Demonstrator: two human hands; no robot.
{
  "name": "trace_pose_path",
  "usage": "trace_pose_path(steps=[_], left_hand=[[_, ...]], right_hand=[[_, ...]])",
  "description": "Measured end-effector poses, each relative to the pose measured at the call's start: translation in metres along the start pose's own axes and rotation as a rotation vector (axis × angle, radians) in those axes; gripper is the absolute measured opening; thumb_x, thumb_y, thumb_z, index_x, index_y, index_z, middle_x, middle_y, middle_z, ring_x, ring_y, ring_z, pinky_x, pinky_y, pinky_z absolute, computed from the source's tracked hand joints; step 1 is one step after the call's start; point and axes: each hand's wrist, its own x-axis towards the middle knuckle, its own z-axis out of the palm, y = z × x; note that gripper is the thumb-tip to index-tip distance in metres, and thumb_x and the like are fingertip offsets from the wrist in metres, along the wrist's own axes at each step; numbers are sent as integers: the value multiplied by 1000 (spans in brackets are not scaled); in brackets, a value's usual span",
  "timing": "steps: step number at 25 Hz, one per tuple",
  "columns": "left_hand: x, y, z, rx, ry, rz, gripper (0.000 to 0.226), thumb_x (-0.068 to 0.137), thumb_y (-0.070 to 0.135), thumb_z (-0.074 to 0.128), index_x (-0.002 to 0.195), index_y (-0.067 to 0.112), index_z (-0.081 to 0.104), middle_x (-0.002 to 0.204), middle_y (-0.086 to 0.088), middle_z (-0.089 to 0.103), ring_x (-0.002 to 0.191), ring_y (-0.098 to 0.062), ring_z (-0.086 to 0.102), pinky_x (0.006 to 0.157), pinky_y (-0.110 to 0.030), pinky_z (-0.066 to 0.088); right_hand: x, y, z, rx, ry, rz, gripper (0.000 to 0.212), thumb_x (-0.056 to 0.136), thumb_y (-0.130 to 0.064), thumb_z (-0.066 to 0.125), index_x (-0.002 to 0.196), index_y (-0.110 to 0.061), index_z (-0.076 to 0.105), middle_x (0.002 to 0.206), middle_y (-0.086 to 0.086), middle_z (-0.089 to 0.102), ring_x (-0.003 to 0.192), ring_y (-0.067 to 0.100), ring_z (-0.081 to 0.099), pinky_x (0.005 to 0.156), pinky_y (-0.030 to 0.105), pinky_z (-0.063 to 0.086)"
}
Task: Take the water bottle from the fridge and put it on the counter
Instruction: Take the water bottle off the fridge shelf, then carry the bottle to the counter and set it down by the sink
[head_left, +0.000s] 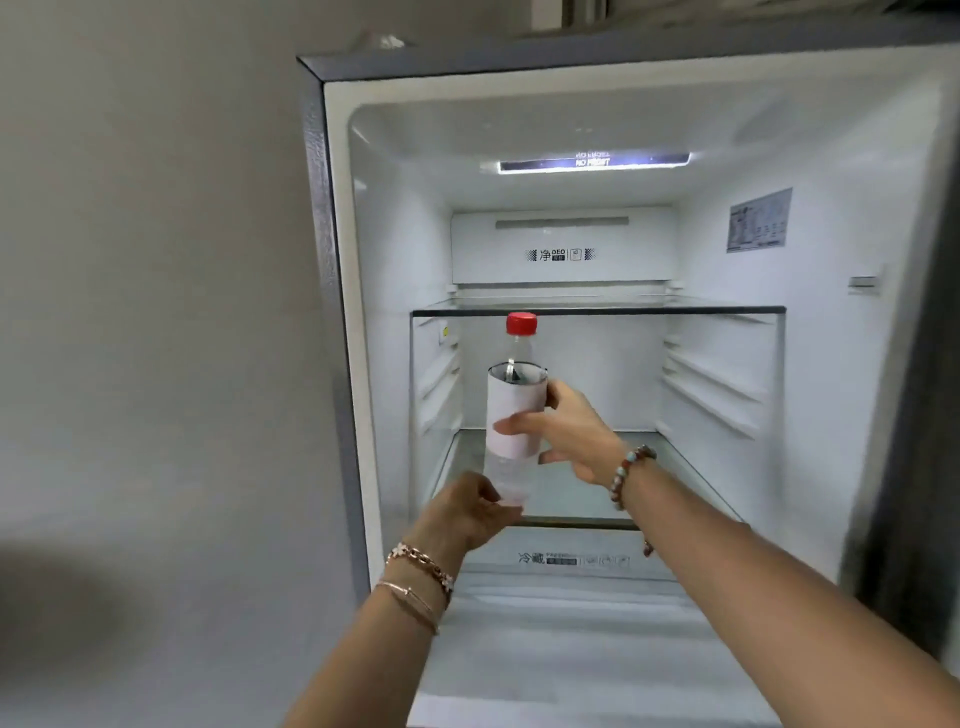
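Note:
A clear water bottle (511, 410) with a red cap and a white paper label stands upright in front of the open fridge (597, 249), at the level of its lower glass shelf (582, 488). My right hand (563, 431) wraps around the label from the right, thumb across the front. My left hand (475, 512) cups the bottle's base from below and the left. Both wrists carry bracelets. The counter is not in view.
The fridge's inside is white and lit, with an upper glass shelf (597, 310) just above the bottle's cap and a drawer front (571, 558) below. A grey wall (156, 312) fills the left side. The fridge's dark right edge (914, 467) stands close to my right arm.

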Motion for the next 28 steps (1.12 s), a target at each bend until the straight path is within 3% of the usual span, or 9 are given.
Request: trace_pose_path(steps=[3,6,11,13,17,19,22,25,28], left_hand=[[-69,-11,-10,-107,-76,-56,31,91,-9,21,93,-21,49,101,-36,57,109,-42,54,96,-51,42],[-130,-21,-34,-190,-85,-54,36,92,-4,22,112,-17,48,102,-28,59,108,-36,54,96,-55,41],[-256,-53,-93,-320,159,137,43,99,9,24,100,-20,56,107,-33,64,125,-37,53,103,-48,42],[-315,-70,-133,-397,285,269,41,102,10,28,94,-17,57,84,-32,68,113,-37,60,91,-45,51],[-463,-105,-210,-480,549,497,33,101,7,36,91,-13,59,68,-27,71,62,-36,71,41,-44,56],[-550,-132,-241,-511,684,573,32,101,6,36,93,-13,60,79,-27,72,71,-35,74,50,-44,59],[-669,-181,-272,-605,875,669,32,101,5,36,92,-17,58,114,-26,62,122,-35,56,87,-48,51],[-792,-239,-294,-766,1020,807,30,100,3,38,99,-20,57,127,-26,57,129,-37,50,103,-49,40],[-916,-303,-313,-826,1175,903,34,101,5,37,124,-15,50,135,-29,55,125,-40,53,107,-50,39]], right_hand=[[-53,-28,3,-32,-55,-84,55,66,-19,88,114,-23,61,110,-4,72,101,19,68,88,50,56],[-93,-39,14,16,-146,-176,52,60,-24,90,107,-26,65,102,-8,76,97,20,72,79,43,62],[-161,-53,93,124,-420,-270,53,58,-35,89,106,-30,67,103,-12,76,97,16,72,83,49,60],[-199,-64,152,155,-564,-301,57,53,-42,88,105,-30,68,102,-8,76,96,19,72,82,48,61],[-302,-97,276,316,-879,-317,49,55,-33,90,100,-26,70,91,-7,78,87,18,74,63,29,60],[-369,-119,336,368,-1038,-325,40,62,-26,90,96,-29,70,92,-5,78,89,20,74,68,31,61],[-477,-149,412,396,-1240,-357,50,67,-27,89,111,-21,65,108,3,73,101,26,69,87,45,59],[-599,-182,477,461,-1441,-357,55,68,-26,88,115,-12,63,111,7,72,100,28,70,87,46,60],[-733,-214,525,529,-1658,-304,43,70,-13,86,107,-14,65,104,10,74,95,29,72,71,32,62]])
